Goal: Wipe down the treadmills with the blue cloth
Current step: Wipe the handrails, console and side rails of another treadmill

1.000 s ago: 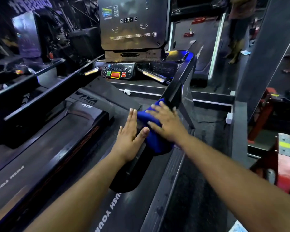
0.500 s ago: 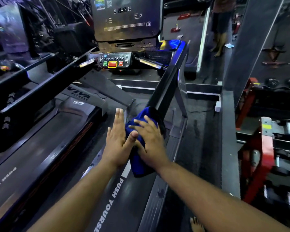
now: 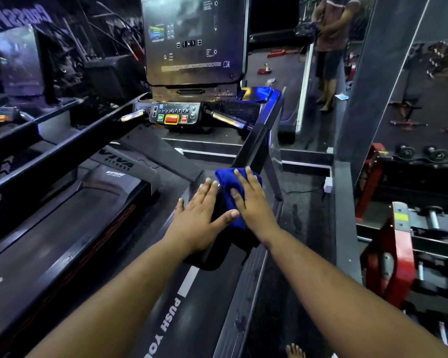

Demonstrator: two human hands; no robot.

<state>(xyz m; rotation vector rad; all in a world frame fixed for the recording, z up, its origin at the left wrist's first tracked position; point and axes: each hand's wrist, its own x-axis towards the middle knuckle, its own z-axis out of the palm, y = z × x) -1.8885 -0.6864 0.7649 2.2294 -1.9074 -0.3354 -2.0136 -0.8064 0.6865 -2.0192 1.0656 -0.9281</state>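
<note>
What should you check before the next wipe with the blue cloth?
1. Blue cloth on the handrail: ok.
2. Right hand flat on the cloth: ok.
3. Left hand steadies the rail beside the cloth: ok.
4. Rail above the cloth free of things: ok.
5. Control panel buttons away from the hands: ok.
6. Rail already clean: cannot tell.

red weight rack (image 3: 388,244), dumbbells (image 3: 422,152), standing person (image 3: 330,47), grey pillar (image 3: 367,81)
</note>
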